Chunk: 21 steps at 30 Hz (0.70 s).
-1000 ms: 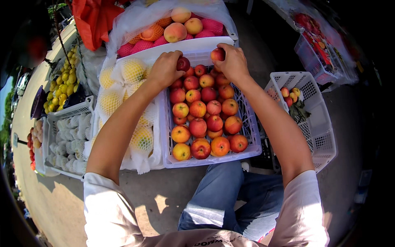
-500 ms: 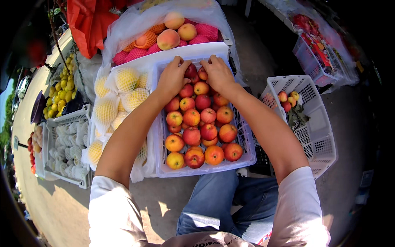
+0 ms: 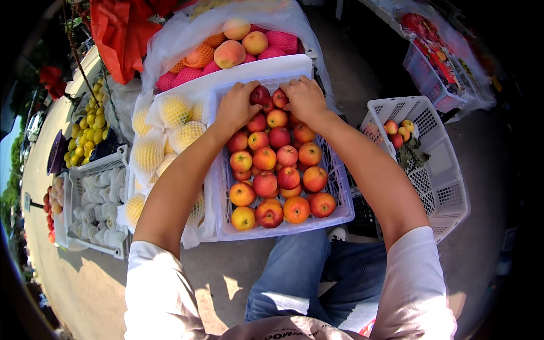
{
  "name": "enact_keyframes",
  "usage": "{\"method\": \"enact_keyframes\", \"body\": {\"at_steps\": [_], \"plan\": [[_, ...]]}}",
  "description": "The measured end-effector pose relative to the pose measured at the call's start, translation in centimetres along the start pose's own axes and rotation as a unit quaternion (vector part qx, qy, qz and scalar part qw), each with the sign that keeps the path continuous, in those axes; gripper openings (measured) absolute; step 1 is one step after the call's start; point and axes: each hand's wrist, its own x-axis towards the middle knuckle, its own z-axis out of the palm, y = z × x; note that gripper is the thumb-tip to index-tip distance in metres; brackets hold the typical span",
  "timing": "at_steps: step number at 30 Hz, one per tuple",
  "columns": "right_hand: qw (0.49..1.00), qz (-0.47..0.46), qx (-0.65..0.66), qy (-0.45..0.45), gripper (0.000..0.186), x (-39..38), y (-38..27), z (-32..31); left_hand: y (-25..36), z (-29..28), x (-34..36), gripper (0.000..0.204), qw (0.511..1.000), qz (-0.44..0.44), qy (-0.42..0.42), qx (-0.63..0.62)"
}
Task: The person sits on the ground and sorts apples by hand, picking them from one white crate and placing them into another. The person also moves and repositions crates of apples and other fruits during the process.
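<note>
A pale lavender plastic crate in front of me holds red and yellow apples, loosely in rows. At its far left corner my left hand curls around a dark red apple, fingers beyond it and thumb on the near side. Across from it, my right hand has its fingers and thumb closed about another red apple at the far end. Parts of both apples are hidden by the hands. The two hands stand a short way apart over the far row.
Yellow fruits in foam nets lie left of the crate. Behind it are peaches and pink-netted fruit. A white crate with a few apples and leaves stands right. Further left are a grey crate of wrapped fruit and lemons.
Both hands have shifted slightly at the crate's far end. More of the dark red apple shows beside my left hand, and the right fingers have come down around theirs.
</note>
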Motion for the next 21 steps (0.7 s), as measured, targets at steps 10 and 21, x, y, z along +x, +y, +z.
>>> {"method": "enact_keyframes", "body": {"at_steps": [10,21], "plan": [[0.998,-0.011,0.045,0.041,0.023,0.8,0.9,0.2,1.6,-1.3,0.7,0.068,0.995,-0.033,-0.091,-0.032],[0.971,0.037,0.224,-0.069,0.056,1.3,1.5,-3.7,4.7,-0.6,0.1,0.081,0.980,-0.199,-0.017,-0.007]]}}
